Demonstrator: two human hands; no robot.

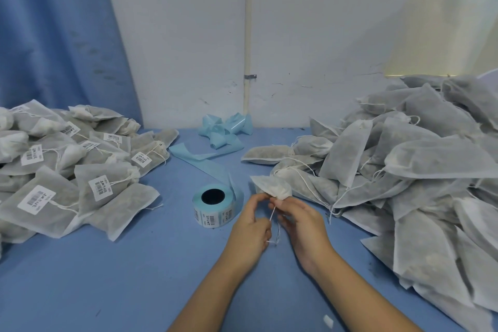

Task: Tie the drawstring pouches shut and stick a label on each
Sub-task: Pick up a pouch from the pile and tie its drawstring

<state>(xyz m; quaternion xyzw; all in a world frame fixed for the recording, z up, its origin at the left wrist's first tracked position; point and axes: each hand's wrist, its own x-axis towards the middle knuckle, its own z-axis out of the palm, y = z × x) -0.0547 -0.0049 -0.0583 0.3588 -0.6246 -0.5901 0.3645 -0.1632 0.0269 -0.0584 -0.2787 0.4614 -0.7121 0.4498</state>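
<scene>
White pouch (273, 186) sitting bunched just beyond both grips, right grip (301, 224) pinching its neck, left grip (252, 226) pinching the drawstring (272, 213), label roll (213, 205) lying just left.

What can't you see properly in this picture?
All in the head view:
- Any knot on the pouch: the left hand and right hand pinch its neck and drawstring, and the fingers cover it.
- The print on the label roll: too small to read.
- The right pile of pouches: cut off by the right edge.
- What fills the pouches: only a grey blur through the fabric.
</scene>
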